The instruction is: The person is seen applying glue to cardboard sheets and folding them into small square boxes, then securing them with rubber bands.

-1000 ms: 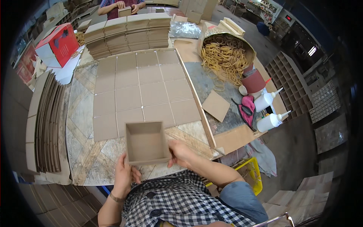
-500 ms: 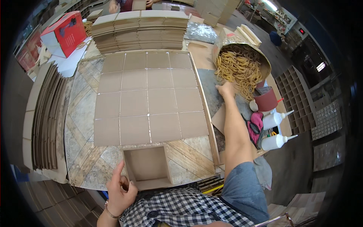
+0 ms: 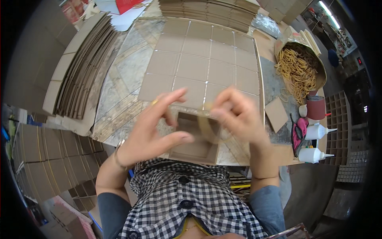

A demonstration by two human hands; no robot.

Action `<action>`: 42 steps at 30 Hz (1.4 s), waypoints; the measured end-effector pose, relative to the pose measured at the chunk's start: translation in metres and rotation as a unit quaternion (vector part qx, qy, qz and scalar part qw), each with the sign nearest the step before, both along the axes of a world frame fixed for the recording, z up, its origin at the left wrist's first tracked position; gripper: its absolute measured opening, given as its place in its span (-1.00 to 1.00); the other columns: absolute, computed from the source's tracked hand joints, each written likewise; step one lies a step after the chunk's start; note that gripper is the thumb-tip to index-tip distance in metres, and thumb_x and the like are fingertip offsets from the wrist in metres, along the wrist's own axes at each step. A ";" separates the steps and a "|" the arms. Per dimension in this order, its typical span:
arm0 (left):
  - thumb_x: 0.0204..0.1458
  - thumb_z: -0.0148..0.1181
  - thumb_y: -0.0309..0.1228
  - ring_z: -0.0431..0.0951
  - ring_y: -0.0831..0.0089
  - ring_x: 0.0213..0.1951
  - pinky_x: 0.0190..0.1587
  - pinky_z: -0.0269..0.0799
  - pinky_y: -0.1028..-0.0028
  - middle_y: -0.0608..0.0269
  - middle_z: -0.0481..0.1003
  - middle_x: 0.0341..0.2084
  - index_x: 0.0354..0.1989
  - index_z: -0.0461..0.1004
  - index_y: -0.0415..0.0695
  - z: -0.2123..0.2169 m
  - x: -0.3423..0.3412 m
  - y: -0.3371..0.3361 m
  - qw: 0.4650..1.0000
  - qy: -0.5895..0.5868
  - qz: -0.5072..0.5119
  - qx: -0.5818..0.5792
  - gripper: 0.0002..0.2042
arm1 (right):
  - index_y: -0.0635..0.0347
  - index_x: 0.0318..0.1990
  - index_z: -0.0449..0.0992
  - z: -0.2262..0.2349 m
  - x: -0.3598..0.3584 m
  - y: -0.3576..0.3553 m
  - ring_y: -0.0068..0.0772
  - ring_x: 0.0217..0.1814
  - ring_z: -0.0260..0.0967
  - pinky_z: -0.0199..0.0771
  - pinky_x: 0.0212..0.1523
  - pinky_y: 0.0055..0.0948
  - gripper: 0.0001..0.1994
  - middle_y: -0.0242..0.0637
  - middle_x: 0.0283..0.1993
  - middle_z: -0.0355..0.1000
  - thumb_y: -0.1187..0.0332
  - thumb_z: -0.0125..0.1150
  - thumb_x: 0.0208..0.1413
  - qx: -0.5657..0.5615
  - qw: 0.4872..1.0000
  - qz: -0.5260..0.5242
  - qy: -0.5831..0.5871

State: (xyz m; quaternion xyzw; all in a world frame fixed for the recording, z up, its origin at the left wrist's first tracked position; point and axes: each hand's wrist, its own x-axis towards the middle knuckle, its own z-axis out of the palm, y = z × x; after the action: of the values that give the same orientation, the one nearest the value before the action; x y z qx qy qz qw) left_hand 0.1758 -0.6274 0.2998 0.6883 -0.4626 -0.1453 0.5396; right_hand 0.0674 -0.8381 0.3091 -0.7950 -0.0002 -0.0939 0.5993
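A small open brown cardboard box (image 3: 193,148) is held up close to my chest, above the table's near edge. My left hand (image 3: 153,129) grips its left side, thumb across the rim and fingers spread above it. My right hand (image 3: 238,115) is at the box's right top corner and pinches a tan rubber band (image 3: 210,129) that loops over that corner. The box is empty inside.
Flat cardboard squares (image 3: 199,59) lie in a grid on the marble table (image 3: 119,85). Flattened cardboard stacks (image 3: 81,67) stand to the left. On the right are a round tub of rubber bands (image 3: 298,67), a red cup (image 3: 316,108), pink scissors (image 3: 297,133) and two glue bottles (image 3: 318,131).
My right hand came back from the tub of rubber bands to the box with a band. The box was lifted off the table toward me, and both hands now work at it.
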 end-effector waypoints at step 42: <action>-0.04 0.18 0.02 0.14 0.19 0.27 0.28 0.02 0.25 -0.01 0.22 0.18 0.19 0.26 -0.17 -0.099 0.041 0.009 0.979 0.160 -0.126 0.031 -0.31 | 0.38 0.25 0.14 -0.126 -0.056 -0.008 -0.17 0.26 0.18 0.10 0.26 -0.29 -0.21 0.01 0.20 0.23 -0.18 -0.01 0.11 0.184 0.978 -0.094 0.005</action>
State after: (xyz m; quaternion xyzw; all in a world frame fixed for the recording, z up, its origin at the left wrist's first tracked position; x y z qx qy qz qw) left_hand 0.2172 -0.6187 0.2008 0.6085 -0.4485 -0.3345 0.5628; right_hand 0.0115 -0.8460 0.1832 -0.6677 0.0951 -0.1444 0.7240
